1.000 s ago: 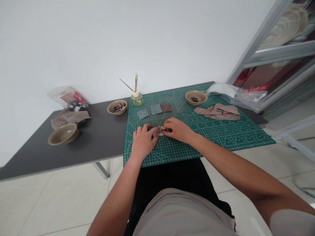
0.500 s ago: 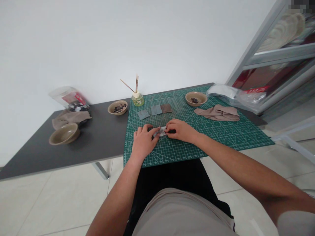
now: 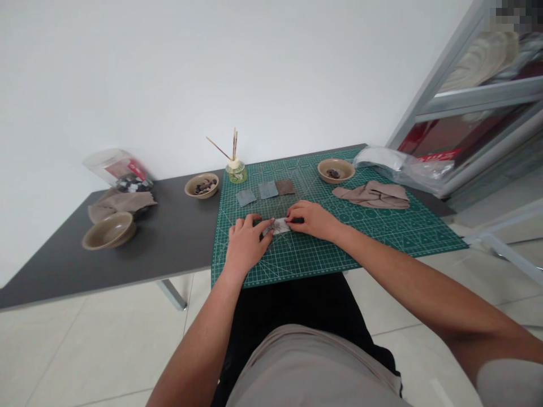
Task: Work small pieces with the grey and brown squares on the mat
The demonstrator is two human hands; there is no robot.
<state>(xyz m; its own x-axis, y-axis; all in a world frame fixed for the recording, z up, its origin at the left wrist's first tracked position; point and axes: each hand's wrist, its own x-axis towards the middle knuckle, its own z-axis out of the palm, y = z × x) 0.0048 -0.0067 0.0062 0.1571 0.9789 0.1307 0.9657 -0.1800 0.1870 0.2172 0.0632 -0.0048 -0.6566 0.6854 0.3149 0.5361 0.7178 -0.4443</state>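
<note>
A small pale strip with grey markings (image 3: 280, 226), fabric or paper, lies on the green cutting mat (image 3: 309, 257) between my hands. My left hand (image 3: 246, 242) holds its left end, with thumb and forefinger at the edge. At the right end, my right hand (image 3: 313, 219) pinches the strip between bent fingers; the fingertips hide part of it. Just beyond are a brown square patch (image 3: 285, 187), a blue-grey patch (image 3: 268, 190) beside it and another blue-grey patch (image 3: 246, 197) further left.
A bowl with dark pieces (image 3: 202, 185) and a reed diffuser (image 3: 236, 171) stand at the back. Another bowl (image 3: 336, 171) and a crumpled brown cloth (image 3: 373, 195) are to the right. An upright bowl (image 3: 109, 230), a cloth (image 3: 121, 204) and a clear bag (image 3: 121, 169) sit left.
My right hand has shifted slightly outward along the strip, so more of its pale middle shows. My left hand stays at the left end. The camera view has moved slightly.
</note>
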